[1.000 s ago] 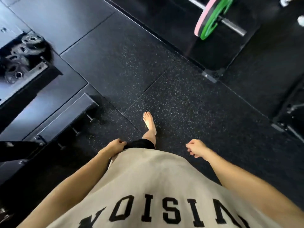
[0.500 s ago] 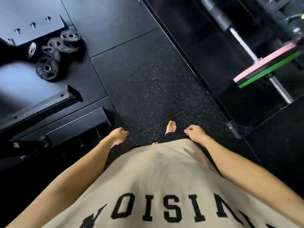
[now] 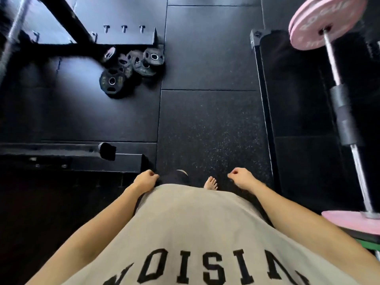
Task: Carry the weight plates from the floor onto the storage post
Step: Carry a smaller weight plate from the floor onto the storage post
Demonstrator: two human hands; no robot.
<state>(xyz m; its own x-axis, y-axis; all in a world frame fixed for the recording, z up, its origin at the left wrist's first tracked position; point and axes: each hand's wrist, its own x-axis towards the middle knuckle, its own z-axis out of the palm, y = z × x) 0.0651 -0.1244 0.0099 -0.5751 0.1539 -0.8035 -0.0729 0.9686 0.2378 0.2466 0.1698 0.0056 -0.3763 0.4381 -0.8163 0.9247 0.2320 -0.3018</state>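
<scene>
Several small black weight plates (image 3: 131, 67) lie in a loose pile on the black rubber floor, ahead and to the left. One larger plate (image 3: 112, 80) lies nearest me at the pile's front. My left hand (image 3: 145, 179) hangs by my hip, fingers loosely curled, holding nothing. My right hand (image 3: 241, 177) hangs the same way on the other side, also empty. Both hands are well short of the pile. A black horizontal post (image 3: 102, 150) sticks out from the rack on the left, just ahead of my left hand.
A black rack frame (image 3: 67, 23) with a bolted base plate stands behind the pile. On the right a barbell (image 3: 347, 128) carries pink plates (image 3: 320, 21) over a black platform (image 3: 265, 103). My bare foot (image 3: 211, 183) stands on the speckled mat.
My view has swung left, so the plate pile now lies ahead and closer. The barbell has shifted to the right edge. Both hands stay hanging and empty.
</scene>
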